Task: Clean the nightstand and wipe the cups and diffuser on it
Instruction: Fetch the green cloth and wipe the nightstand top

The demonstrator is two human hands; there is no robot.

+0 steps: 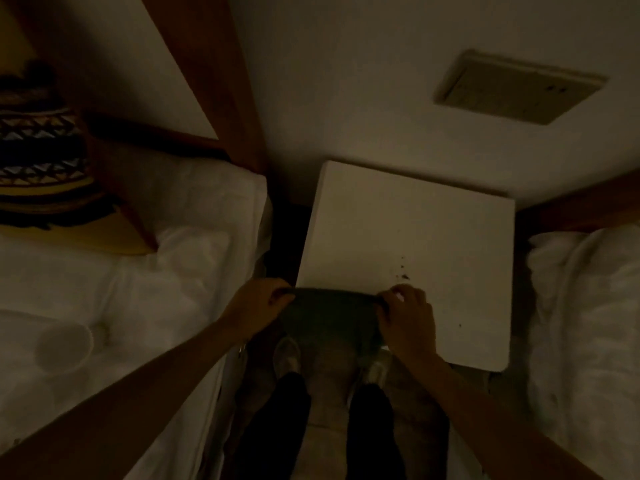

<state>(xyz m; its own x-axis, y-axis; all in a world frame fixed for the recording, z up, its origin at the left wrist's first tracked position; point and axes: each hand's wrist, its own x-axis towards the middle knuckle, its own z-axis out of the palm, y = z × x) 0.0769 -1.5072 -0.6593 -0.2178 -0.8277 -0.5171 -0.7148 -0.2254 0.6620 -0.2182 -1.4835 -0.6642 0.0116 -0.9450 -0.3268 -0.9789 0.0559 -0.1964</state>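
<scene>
Two hands, left [258, 301] and right [405, 311], pinched a dark cloth [329, 320] stretched between them at the near edge of the white bench [398, 216], where one careless sweep might have brushed the dark crumbs [403, 277] onto the floor.

Both forearms bare, no sleeves visible. Left hand [258, 304] and right hand [407, 317] ungloved. Dark trousers [277, 427]. Light-coloured shoes [287, 355], detail lost in dim light.
</scene>
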